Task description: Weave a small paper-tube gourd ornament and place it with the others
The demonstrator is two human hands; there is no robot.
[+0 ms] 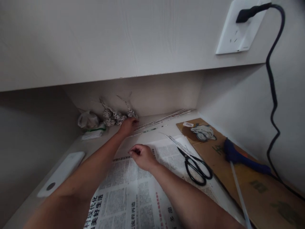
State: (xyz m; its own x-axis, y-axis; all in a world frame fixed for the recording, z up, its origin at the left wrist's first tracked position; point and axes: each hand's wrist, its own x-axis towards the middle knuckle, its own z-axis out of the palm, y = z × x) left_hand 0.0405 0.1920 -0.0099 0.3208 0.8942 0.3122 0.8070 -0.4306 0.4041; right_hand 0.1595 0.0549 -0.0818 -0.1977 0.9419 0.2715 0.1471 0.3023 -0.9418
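Observation:
My left hand [128,126] reaches to the back of the surface, fingers curled around the lower part of a small woven gourd [131,113] with a thin stem; the hand hides that part. Just left of it stand more woven gourds [109,118] in black-and-white strips. Thin rolled paper sticks [162,120] lie right of this hand. My right hand [143,156] hovers over the newspaper [124,190], its fingers curled in with nothing visible in them. Black-handled scissors [196,168] lie to its right, close to several loose thin strips [178,143].
A blue glue gun [245,159] with a pale glue stick rests on a cardboard sheet [274,197], near a crumpled plastic bundle [203,132]. Its black cord [274,95] runs to a wall socket [238,35]. At left are a white device [63,173], tissue pack [94,132] and plastic bag [88,120]. A panel [119,47] overhangs the back.

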